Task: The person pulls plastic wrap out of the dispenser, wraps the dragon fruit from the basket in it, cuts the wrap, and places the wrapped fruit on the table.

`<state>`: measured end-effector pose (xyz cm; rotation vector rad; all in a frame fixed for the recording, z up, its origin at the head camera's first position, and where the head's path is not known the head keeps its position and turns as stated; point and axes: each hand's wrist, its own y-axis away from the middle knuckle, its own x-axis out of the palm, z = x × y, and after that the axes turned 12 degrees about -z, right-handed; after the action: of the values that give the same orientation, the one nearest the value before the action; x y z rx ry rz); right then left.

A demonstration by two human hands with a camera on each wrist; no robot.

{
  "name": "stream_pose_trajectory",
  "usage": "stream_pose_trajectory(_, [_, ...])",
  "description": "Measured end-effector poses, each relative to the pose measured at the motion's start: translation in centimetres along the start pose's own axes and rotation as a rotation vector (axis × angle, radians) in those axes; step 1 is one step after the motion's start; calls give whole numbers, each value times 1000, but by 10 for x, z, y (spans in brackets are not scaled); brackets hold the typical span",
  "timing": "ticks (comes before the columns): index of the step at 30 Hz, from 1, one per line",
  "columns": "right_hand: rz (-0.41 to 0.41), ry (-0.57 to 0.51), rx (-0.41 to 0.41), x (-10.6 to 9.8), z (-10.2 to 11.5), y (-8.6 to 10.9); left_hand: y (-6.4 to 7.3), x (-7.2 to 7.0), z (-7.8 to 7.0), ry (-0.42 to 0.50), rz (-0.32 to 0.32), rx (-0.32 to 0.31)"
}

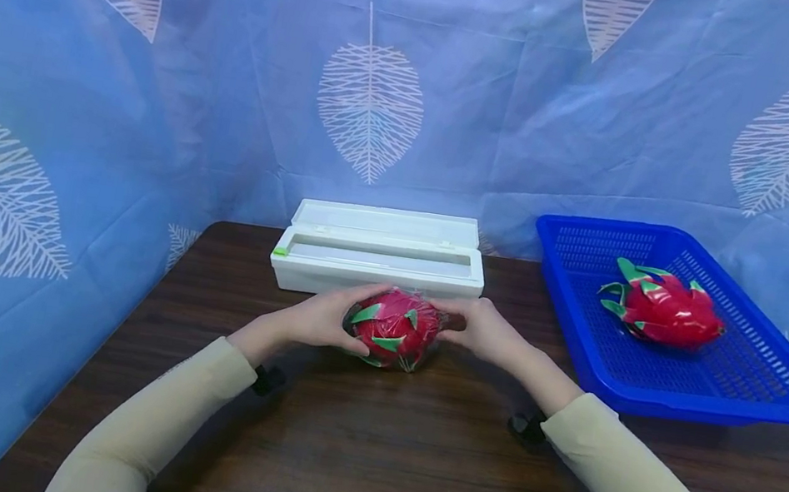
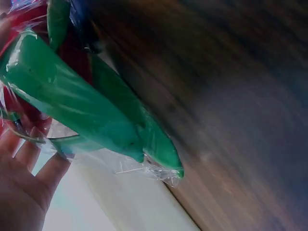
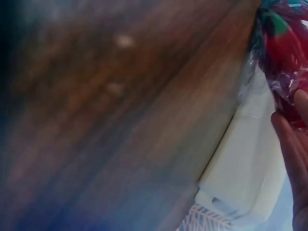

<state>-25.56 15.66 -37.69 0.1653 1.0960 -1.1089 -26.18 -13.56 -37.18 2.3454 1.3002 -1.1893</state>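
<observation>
A red dragon fruit (image 1: pixel 395 322) with green scales is wrapped in clear plastic film over the middle of the table. My left hand (image 1: pixel 317 315) grips its left end, thumb in front and fingers behind. At the other end, my right hand (image 1: pixel 487 330) holds the fruit between thumb and fingers. Loose, crinkled film (image 2: pixel 139 168) sticks out past the green scales in the left wrist view. The right wrist view shows more film bunched on the red skin (image 3: pixel 284 53), right at my fingertips. Just behind the fruit stands a white cling film dispenser (image 1: pixel 374 283), its lid up.
A blue plastic basket (image 1: pixel 575 360) stands at the right of the dark wooden table (image 1: pixel 364 460). Inside it lies another dragon fruit (image 1: pixel 680 314). A blue curtain (image 1: pixel 457 120) with white leaf prints hangs behind the table and along its left side.
</observation>
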Motion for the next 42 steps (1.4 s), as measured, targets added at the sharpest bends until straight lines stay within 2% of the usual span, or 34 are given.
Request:
stream_pose_trajectory(3, [-34,-5,0,0,-4,-2,-2,0,0,-19,5,-17])
stream_pose_trajectory(8, [-66,49,17,-5,-5,-4,-5,-2,-1,-52,14,-38])
stream_pose_trajectory(16, [-47,-27,167,-4,-10,-10,-6,-2,-1,-62,29,-51])
stream_pose_trajectory(24, [28,-265,337,-7,-15,-12,-5,-2,0,-43,32,-51])
stream_pose_trajectory(29, [57,-285,310,-14,-14,-5,-5,-2,0,-45,38,-44])
stream_pose_trajectory(33, [-2,-295,282,-14,-14,-5,-4,-2,0,-39,41,-53])
stream_pose_trajectory(35, [-38,-320,298,-12,-15,-7,-5,-2,1,-37,41,-58])
stream_pose_trajectory(38, [-41,-439,341,-8,-18,-10,-5,-2,2,-33,43,-63])
stream_pose_trajectory(42, [10,-607,427,-3,-20,-15,-7,-2,3,-19,40,-70])
